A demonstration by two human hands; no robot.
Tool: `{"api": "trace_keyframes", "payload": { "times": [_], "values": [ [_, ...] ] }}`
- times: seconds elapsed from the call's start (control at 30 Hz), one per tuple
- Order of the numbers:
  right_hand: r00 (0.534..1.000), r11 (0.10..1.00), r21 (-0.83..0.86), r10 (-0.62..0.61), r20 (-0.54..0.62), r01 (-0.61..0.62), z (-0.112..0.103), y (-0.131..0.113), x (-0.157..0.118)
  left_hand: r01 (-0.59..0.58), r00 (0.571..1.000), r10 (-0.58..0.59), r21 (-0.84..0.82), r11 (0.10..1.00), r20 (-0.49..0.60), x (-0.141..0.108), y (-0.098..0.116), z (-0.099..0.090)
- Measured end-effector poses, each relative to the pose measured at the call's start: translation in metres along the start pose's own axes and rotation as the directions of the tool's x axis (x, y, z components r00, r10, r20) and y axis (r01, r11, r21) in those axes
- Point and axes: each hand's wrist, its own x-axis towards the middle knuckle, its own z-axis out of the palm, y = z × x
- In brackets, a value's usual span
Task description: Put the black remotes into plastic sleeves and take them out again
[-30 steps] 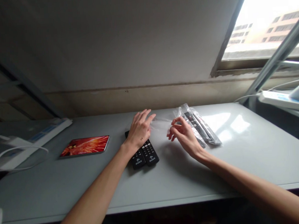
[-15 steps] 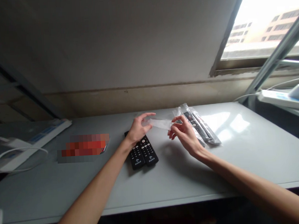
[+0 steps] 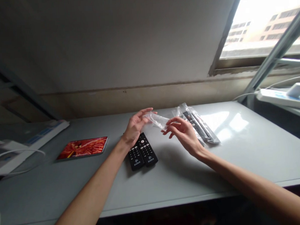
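Left hand has rolled from palm-down to sideways, half-open at the clear crinkled plastic sleeve; we can't tell if it grips. Right hand pinches the other end. Sleeve slants above the smooth grey table, leaving both our hands occupied.

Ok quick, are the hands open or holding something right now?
Left hand: partly open at one end of the clear, crinkled plastic wrapper; can't tell if gripping.
Right hand: closed, pinching the wrapper's other end.
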Motion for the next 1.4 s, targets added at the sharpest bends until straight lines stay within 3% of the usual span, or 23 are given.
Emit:
{"api": "trace_keyframes", "payload": {
  "times": [0.07, 0.13, 0.2, 0.23, 0.3, 0.43, 0.6, 0.8, 0.93, 1.03, 1.2, 1.27, 1.4],
  "values": [
    [1.0, 1.0, -0.012, -0.021, 0.004, 0.021, 0.001, 0.0, -0.001, -0.17, 0.984, 0.177, 0.363, 0.916, 0.014, -0.001, -0.001, -0.002],
    [0.999, 0.999, -0.007, -0.053, -0.008, 0.053, 0.002, 0.001, -0.002, -0.307, 0.932, 0.354, 0.696, 0.649, 0.081, -0.002, 0.0, -0.006],
    [0.996, 0.996, 0.002, -0.087, -0.026, 0.087, 0.001, 0.003, -0.002, -0.348, 0.876, 0.458, 0.855, 0.384, 0.151, -0.003, 0.003, -0.012],
    [0.994, 0.995, 0.002, -0.099, -0.037, 0.1, 0.001, 0.004, -0.002, -0.35, 0.857, 0.486, 0.887, 0.301, 0.173, -0.003, 0.004, -0.015],
    [0.993, 0.994, -0.015, -0.107, -0.058, 0.107, 0.0, 0.006, -0.002, -0.351, 0.835, 0.513, 0.91, 0.219, 0.199, -0.002, 0.005, -0.022],
    [0.996, 0.995, -0.068, -0.073, -0.05, 0.07, -0.001, 0.006, -0.002, -0.417, 0.842, 0.453, 0.886, 0.202, 0.293, -0.002, 0.005, -0.021],
    [0.997, 0.991, -0.108, -0.076, 0.026, 0.078, 0.001, 0.005, -0.003, -0.503, 0.859, 0.257, 0.821, 0.27, 0.442, -0.009, 0.006, 0.004],
    [0.993, 0.991, -0.071, -0.117, 0.002, 0.117, 0.0, 0.004, -0.002, -0.443, 0.896, 0.235, 0.792, 0.419, 0.377, -0.01, 0.001, 0.007],
    [0.987, 0.964, -0.21, -0.154, 0.053, 0.162, -0.004, 0.007, -0.001, -0.449, 0.893, 0.225, 0.761, 0.468, 0.389, -0.01, -0.003, 0.004],
    [0.959, 0.885, -0.369, -0.257, 0.12, 0.284, -0.005, 0.013, -0.002, -0.476, 0.88, 0.189, 0.802, 0.362, 0.437, -0.011, 0.001, 0.008],
    [0.841, 0.656, -0.528, -0.455, 0.293, 0.539, -0.004, 0.02, -0.004, -0.466, 0.885, 0.08, 0.868, 0.171, 0.46, -0.014, 0.013, 0.017],
    [0.81, 0.574, -0.578, -0.479, 0.338, 0.58, -0.002, 0.019, -0.006, -0.472, 0.881, 0.056, 0.866, 0.168, 0.469, -0.014, 0.014, 0.02],
    [0.761, 0.443, -0.641, -0.523, 0.383, 0.627, 0.0, 0.014, -0.011, -0.447, 0.892, 0.068, 0.85, 0.279, 0.446, -0.017, 0.008, 0.022]
  ]
}}
